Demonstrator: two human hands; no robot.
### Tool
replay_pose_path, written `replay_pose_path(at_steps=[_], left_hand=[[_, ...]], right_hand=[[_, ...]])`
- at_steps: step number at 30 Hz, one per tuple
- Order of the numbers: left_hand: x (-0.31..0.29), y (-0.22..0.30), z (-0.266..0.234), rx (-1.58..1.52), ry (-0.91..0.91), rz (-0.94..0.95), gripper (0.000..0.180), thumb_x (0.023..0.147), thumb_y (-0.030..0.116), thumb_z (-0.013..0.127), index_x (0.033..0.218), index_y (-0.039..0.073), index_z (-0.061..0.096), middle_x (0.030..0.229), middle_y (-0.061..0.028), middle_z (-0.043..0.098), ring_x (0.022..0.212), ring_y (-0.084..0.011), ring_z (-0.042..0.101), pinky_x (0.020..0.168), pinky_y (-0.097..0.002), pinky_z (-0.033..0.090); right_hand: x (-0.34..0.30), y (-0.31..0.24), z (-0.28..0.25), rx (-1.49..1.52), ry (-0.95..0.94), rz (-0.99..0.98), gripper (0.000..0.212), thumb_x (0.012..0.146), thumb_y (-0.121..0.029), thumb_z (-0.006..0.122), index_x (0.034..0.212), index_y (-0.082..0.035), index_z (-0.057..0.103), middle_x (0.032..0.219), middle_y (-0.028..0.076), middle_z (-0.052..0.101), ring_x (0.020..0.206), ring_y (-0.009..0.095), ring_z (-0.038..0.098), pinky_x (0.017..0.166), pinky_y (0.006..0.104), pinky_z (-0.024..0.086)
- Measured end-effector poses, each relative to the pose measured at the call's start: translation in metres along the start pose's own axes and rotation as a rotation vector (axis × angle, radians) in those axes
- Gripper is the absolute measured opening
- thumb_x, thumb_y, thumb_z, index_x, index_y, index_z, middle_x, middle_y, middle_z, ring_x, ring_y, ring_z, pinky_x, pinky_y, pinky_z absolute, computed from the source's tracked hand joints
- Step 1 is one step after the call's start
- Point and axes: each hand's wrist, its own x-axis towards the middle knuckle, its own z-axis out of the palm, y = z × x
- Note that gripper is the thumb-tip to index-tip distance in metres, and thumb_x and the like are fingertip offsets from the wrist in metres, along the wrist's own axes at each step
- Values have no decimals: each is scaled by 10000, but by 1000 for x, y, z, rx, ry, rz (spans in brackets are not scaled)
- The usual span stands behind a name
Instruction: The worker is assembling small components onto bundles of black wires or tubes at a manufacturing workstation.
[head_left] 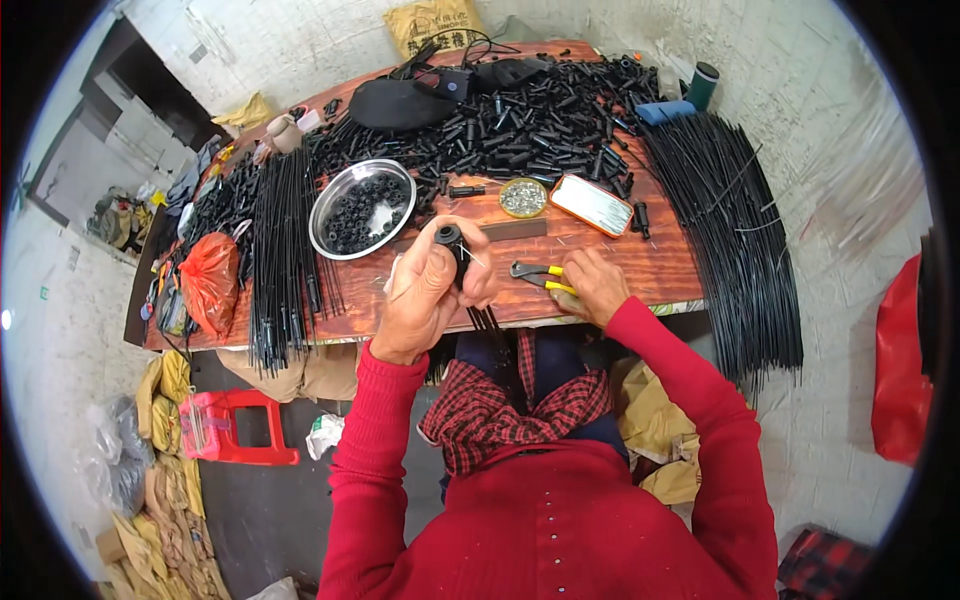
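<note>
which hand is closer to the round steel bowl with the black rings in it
Left. The left hand holds a black part just right of and below the steel bowl. The right hand rests on yellow-handled pliers, farther to the bowl's right.

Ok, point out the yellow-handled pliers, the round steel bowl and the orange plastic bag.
yellow-handled pliers (535, 274), head view, on the jaw pivot.
round steel bowl (330, 200), head view, on its left rim.
orange plastic bag (210, 280), head view, on its middle.
</note>
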Motion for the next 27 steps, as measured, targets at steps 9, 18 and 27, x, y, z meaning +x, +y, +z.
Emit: replay_pose_path(at_steps=[9,18,27], left_hand=[[4,-12,1,103,27,52,366,983,389,579,1038,38,489,680,-21,477,605,-104,405,565,-254,338],[2,-11,9,151,134,58,364,994,308,587,1198,13,522,750,-20,541,640,-75,457,581,-209,382],[-7,-6,13,185,94,15,408,994,252,582,1295,-21,540,758,-1,551,650,-64,472,584,-195,376]], right_hand=[[26,-30,-68,1284,-307,665,384,968,-400,565,931,-25,641,707,-2,593,621,67,564,538,234,461],[82,-56,-194,851,-614,167,349,996,-318,521,864,-8,612,685,24,593,619,107,585,558,277,475],[117,-81,-241,326,-702,-73,329,957,-337,595,1000,-11,611,732,207,605,699,404,613,617,444,473]])
